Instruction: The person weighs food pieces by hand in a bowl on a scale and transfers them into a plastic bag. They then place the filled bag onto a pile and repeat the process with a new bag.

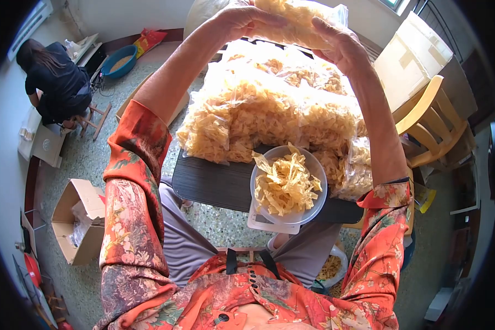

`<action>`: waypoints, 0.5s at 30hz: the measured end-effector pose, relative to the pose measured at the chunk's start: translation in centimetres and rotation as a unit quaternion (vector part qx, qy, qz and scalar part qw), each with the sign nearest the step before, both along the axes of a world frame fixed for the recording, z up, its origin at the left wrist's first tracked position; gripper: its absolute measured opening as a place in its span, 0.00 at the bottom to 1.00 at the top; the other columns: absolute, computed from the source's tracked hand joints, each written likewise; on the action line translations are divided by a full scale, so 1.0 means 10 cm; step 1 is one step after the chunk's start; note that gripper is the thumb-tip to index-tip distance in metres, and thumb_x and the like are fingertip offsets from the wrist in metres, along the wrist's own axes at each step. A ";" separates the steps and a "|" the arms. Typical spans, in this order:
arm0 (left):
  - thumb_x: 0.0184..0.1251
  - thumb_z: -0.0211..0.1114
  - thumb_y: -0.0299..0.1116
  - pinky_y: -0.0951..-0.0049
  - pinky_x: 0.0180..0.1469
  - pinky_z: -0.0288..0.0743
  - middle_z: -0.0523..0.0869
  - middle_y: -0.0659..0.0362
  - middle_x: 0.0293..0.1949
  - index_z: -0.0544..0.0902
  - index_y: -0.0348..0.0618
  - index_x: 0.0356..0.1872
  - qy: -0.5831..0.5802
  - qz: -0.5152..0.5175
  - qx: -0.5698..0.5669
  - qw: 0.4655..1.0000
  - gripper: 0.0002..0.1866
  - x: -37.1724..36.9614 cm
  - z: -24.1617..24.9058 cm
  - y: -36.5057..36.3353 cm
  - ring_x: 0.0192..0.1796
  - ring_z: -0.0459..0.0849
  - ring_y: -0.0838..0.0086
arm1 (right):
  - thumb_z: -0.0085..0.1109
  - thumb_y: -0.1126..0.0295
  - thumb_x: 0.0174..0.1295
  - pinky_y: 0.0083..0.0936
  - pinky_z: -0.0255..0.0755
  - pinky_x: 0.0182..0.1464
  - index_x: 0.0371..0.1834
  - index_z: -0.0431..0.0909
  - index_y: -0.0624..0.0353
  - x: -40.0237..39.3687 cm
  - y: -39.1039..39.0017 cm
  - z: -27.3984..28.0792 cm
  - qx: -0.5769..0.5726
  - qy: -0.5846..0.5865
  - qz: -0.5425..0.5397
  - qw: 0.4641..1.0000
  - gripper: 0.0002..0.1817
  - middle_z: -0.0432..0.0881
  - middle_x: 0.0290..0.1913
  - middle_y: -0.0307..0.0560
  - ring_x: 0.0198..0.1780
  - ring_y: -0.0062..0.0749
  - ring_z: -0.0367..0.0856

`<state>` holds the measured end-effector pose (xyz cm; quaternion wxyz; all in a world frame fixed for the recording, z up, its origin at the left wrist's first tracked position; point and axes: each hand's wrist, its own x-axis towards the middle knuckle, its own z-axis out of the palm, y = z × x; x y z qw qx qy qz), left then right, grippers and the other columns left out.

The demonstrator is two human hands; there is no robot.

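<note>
Both arms reach to the far side of the low dark table. My left hand and my right hand are closed on the two ends of a clear plastic bag filled with pale yellow dried strips. This bag is held above a stack of similar filled bags. Closer to me, a translucent white plastic bowl holds loose dried strips. It stands on a white kitchen scale at the table's front edge.
A cardboard box with plastic bags inside stands on the floor at left. Another person sits on a low stool near a blue basin. A wooden chair and large carton are at right. A bag of strips lies below.
</note>
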<state>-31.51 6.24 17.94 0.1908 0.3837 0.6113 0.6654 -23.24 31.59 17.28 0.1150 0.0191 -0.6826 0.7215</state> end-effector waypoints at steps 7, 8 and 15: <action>0.71 0.71 0.31 0.67 0.53 0.87 0.91 0.48 0.50 0.84 0.32 0.56 -0.022 -0.025 0.013 0.999 0.17 -0.07 -0.07 -0.09 0.51 0.91 0.66 | 0.85 0.57 0.52 0.42 0.77 0.65 0.59 0.81 0.64 0.06 -0.25 0.03 0.030 -0.027 0.000 0.999 0.35 0.87 0.54 0.51 0.57 0.38 0.86; 0.72 0.70 0.31 0.67 0.52 0.87 0.91 0.48 0.50 0.85 0.33 0.55 -0.050 -0.046 0.017 0.998 0.16 -0.08 -0.09 -0.11 0.51 0.91 0.67 | 0.86 0.57 0.51 0.42 0.77 0.64 0.60 0.81 0.64 0.06 -0.24 0.02 0.025 -0.033 0.006 0.999 0.36 0.87 0.55 0.52 0.58 0.39 0.86; 0.73 0.70 0.35 0.70 0.49 0.86 0.91 0.53 0.50 0.87 0.36 0.54 -0.107 -0.035 0.071 0.991 0.16 -0.31 -0.35 -0.03 0.48 0.91 0.69 | 0.85 0.55 0.53 0.37 0.76 0.62 0.60 0.80 0.56 0.05 -0.27 -0.04 0.030 -0.083 0.056 0.994 0.34 0.84 0.59 0.50 0.59 0.34 0.84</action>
